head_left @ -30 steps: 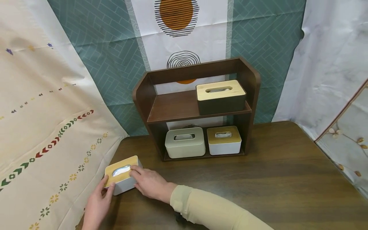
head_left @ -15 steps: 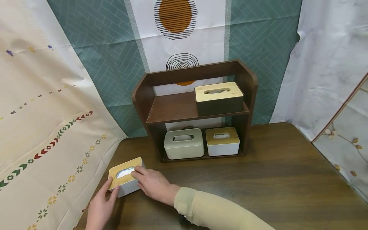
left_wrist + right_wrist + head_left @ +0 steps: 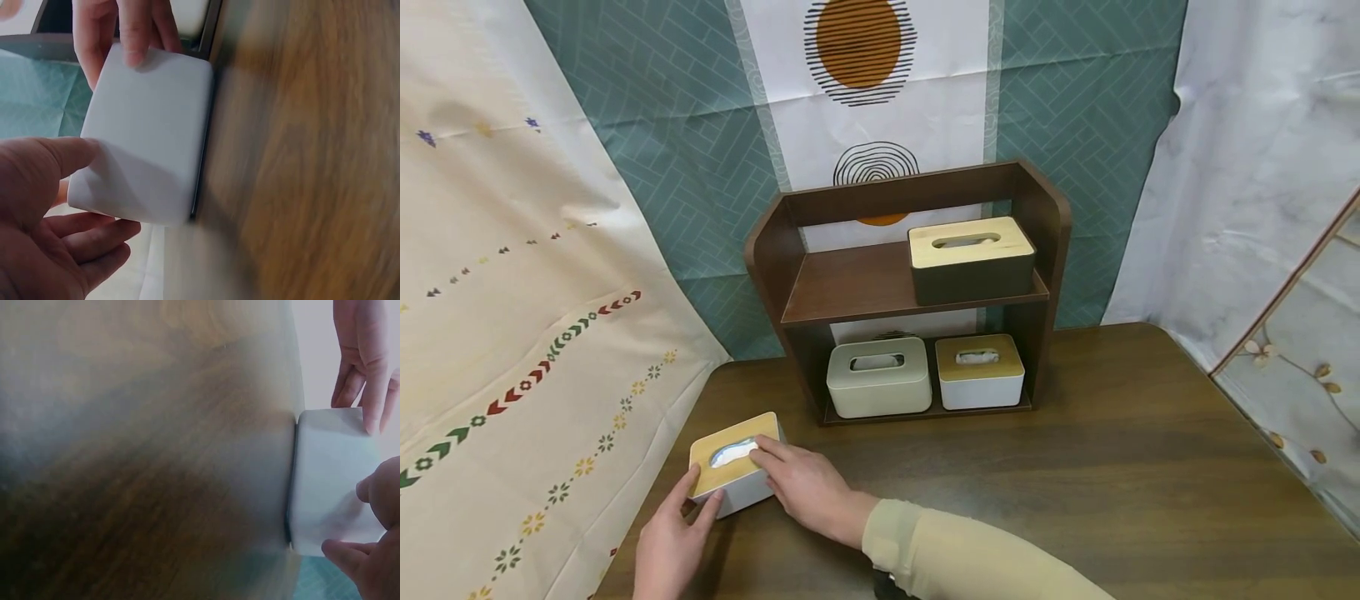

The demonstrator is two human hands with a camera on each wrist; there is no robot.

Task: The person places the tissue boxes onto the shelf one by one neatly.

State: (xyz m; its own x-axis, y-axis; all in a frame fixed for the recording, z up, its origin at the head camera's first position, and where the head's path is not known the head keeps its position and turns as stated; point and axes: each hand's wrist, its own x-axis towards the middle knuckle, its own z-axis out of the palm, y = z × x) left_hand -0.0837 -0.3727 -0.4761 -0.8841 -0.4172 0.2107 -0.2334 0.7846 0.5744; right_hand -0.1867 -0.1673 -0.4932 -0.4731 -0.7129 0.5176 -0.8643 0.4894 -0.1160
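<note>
A white tissue box [image 3: 722, 475] with a wood-coloured lid and an oval slot showing white tissue is at the left of the table, turned slantwise. My left hand [image 3: 673, 537] holds its near left end, thumb on the front wall and fingers round the end. At the opposite end my right hand [image 3: 812, 492] grips it, fingers over the lid's right edge. In the left wrist view the plain white wall of the tissue box [image 3: 144, 125] faces the camera, close by the tabletop. The right wrist view shows the same box [image 3: 331, 481] between both hands.
A dark brown two-tier shelf [image 3: 857, 310] stands at the back of the table [image 3: 1112, 483]. On top sits a black tissue box [image 3: 973, 279] with a pale wood lid; below are a grey-green one [image 3: 880, 393] and a white one [image 3: 981, 392]. Patterned cloths hang behind and left.
Both hands have shifted the tissue box slightly to the right, still gripping both ends. The shelf and its boxes keep their places apart from a small camera shift.
</note>
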